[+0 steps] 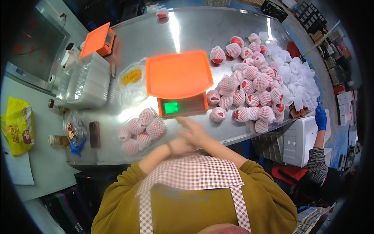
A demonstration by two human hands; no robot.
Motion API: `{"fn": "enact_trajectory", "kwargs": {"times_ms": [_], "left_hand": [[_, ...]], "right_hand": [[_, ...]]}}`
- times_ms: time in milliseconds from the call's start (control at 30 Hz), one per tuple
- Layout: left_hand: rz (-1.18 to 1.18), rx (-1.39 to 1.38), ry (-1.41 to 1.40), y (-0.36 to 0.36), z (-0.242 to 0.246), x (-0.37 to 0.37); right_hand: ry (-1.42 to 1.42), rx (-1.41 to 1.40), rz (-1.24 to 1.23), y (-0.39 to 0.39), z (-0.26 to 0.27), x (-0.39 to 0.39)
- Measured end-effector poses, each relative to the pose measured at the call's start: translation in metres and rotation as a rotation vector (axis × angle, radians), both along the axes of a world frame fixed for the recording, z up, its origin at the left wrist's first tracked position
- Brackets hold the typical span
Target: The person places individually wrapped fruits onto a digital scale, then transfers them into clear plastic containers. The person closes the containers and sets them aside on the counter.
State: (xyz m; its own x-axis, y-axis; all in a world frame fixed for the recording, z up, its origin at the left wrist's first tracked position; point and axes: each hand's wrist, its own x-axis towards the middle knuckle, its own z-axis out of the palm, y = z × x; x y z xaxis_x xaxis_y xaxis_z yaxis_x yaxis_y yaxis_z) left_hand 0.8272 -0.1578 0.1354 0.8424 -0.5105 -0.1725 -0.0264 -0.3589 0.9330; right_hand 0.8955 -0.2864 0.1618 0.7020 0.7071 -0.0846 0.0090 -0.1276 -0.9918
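My left hand and my right hand meet in front of my checked apron, just below an orange digital scale with a lit green display. Both are blurred; the right one has its fingers spread and nothing in it, and lies partly over the left. Beside my left hand, a clear plastic tray holds several round red fruits in pink foam nets. To the right of the scale lies a heap of red fruits in foam nets. The scale's orange platform carries nothing.
Empty foam nets pile up at the right, near a co-worker's blue-gloved hand. Stacked clear trays, a second orange scale, a plastic bag and a phone occupy the steel table's left side.
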Motion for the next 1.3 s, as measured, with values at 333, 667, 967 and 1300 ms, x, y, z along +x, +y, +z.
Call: {"fn": "enact_trajectory", "kwargs": {"times_ms": [333, 667, 967, 1300], "left_hand": [[0.845, 0.806, 0.141, 0.209, -0.001, -0.014], [1.031, 0.240, -0.057, 0.209, -0.009, -0.082], [0.977, 0.857, 0.017, 0.254, 0.022, -0.099], [1.116, 0.559, -0.359, 0.257, 0.029, -0.125]], "right_hand": [[0.356, -0.270, -0.125, 0.041, -0.086, -0.048], [0.512, 0.028, -0.334, 0.093, -0.060, -0.093], [0.359, 0.001, -0.282, 0.133, -0.041, -0.096], [0.255, 0.100, -0.229, 0.166, -0.014, -0.090]]}}
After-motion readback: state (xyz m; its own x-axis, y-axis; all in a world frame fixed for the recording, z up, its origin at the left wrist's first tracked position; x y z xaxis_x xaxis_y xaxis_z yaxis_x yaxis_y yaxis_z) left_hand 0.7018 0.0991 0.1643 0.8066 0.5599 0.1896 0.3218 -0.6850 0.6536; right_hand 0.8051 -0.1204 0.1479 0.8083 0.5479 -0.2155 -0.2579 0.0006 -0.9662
